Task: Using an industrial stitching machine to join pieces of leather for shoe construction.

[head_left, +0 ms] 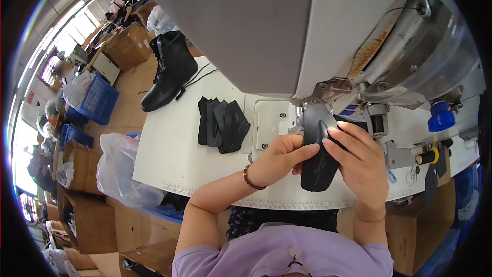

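Observation:
A long black leather piece [314, 175], perhaps a shoe part, lies under the head of a white sewing machine [266, 36], its near end toward me. My left hand [277, 160] pinches its left edge, the thumb on top and the other fingers curled beneath. From the right, my right hand [363, 168] grips the piece with long fingers laid over its raised middle; its thumb is hidden. The needle area is partly hidden by the machine head. To the left, several flat black leather pieces [224, 125] overlap in a small fanned pile on the white table [174, 149].
A black lace-up boot [171, 72] stands at the table's far left corner. Near the right lie a yellow-ended thread spool [428, 156] and a blue knob [442, 117]. Cardboard boxes [92, 220], a plastic bag [120, 169] and blue crates [97, 100] crowd the floor. People work farther back.

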Demonstrator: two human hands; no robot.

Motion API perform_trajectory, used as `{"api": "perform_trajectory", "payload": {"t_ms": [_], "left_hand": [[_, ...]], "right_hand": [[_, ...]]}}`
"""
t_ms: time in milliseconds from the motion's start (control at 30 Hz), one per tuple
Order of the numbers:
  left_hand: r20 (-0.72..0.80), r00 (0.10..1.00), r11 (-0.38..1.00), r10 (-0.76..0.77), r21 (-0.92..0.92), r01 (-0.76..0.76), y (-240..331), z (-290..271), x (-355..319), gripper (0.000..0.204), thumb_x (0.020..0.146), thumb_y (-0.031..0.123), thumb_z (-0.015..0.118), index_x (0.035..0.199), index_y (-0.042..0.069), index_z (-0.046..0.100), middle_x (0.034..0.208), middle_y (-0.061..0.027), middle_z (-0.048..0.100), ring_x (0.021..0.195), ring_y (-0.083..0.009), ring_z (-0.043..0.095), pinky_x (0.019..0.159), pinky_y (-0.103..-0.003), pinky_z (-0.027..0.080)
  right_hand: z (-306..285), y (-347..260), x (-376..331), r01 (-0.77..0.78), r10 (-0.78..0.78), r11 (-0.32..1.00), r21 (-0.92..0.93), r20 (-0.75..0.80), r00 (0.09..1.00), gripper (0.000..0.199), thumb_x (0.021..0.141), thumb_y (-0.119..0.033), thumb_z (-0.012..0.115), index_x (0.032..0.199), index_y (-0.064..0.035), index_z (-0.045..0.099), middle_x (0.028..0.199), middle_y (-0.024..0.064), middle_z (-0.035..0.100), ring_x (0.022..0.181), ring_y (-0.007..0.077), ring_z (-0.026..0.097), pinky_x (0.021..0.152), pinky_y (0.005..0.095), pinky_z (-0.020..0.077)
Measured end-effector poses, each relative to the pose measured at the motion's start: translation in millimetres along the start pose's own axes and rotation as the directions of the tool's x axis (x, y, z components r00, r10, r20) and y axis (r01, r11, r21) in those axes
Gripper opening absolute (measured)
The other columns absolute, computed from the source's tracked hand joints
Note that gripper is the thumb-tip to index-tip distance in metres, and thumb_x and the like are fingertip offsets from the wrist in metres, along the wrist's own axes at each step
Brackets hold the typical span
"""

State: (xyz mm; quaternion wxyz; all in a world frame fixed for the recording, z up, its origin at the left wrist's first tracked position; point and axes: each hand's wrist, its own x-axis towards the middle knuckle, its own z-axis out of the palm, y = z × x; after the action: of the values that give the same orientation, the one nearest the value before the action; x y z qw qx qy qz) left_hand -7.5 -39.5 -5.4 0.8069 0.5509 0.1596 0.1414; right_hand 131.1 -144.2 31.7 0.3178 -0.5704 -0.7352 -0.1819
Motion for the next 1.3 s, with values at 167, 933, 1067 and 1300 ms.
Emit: {"api": "perform_trajectory", "payload": {"t_ms": [167, 933, 1067, 1300], "left_hand": [[-0.082, 0.997, 0.998, 0.001, 0.059, 0.004, 5.9, -11.9, 7.1, 0.025, 0.081, 0.022, 0.045, 0.068, 0.002, 0.053, 0.053, 0.0026, 0.047, 0.043, -0.0019, 0.037, 0.039, -0.015, 0.028], [-0.238, 0.956, 0.979, 0.170, 0.153, -0.136, 9.0, -15.4, 18.5, 0.024, 0.079, 0.013, 0.046, 0.059, 0.002, 0.053, 0.051, 0.0010, 0.048, 0.040, -0.0022, 0.040, 0.036, -0.015, 0.029], [-0.220, 0.959, 0.980, 0.179, 0.130, -0.153, 10.0, -14.5, 19.1, 0.024, 0.078, 0.012, 0.047, 0.058, 0.002, 0.052, 0.050, 0.0008, 0.048, 0.040, -0.0021, 0.040, 0.036, -0.015, 0.029], [-0.229, 0.954, 0.976, 0.195, 0.138, -0.166, 8.3, -16.1, 20.8, 0.020, 0.076, 0.008, 0.048, 0.060, 0.000, 0.055, 0.051, -0.0009, 0.051, 0.039, -0.0030, 0.042, 0.034, -0.015, 0.030]], "right_hand": [[14.4, 5.8, 4.4, -0.034, 0.033, 0.998, 0.047, 0.026, 0.999, 0.035, 0.055, -0.001, 0.056, 0.090, -0.0041, 0.055, 0.081, 0.0051, 0.054, 0.073, 0.0203, 0.049, 0.058, 0.0283, 0.0415], [26.4, 21.5, 3.3, -0.135, 0.126, 0.989, 0.061, 0.123, 0.984, 0.035, 0.056, 0.003, 0.055, 0.090, -0.0084, 0.054, 0.084, 0.0052, 0.056, 0.078, 0.0234, 0.052, 0.065, 0.0317, 0.0425], [27.2, 22.4, 2.5, -0.136, 0.129, 0.989, 0.049, 0.135, 0.982, 0.035, 0.057, 0.002, 0.055, 0.089, -0.0088, 0.054, 0.086, 0.0054, 0.055, 0.078, 0.0235, 0.052, 0.066, 0.0320, 0.0425], [21.9, 20.9, 6.9, -0.136, 0.127, 0.988, 0.070, 0.129, 0.984, 0.026, 0.061, -0.002, 0.055, 0.086, -0.0075, 0.055, 0.084, 0.0056, 0.056, 0.076, 0.0232, 0.053, 0.065, 0.0313, 0.0424]]}}
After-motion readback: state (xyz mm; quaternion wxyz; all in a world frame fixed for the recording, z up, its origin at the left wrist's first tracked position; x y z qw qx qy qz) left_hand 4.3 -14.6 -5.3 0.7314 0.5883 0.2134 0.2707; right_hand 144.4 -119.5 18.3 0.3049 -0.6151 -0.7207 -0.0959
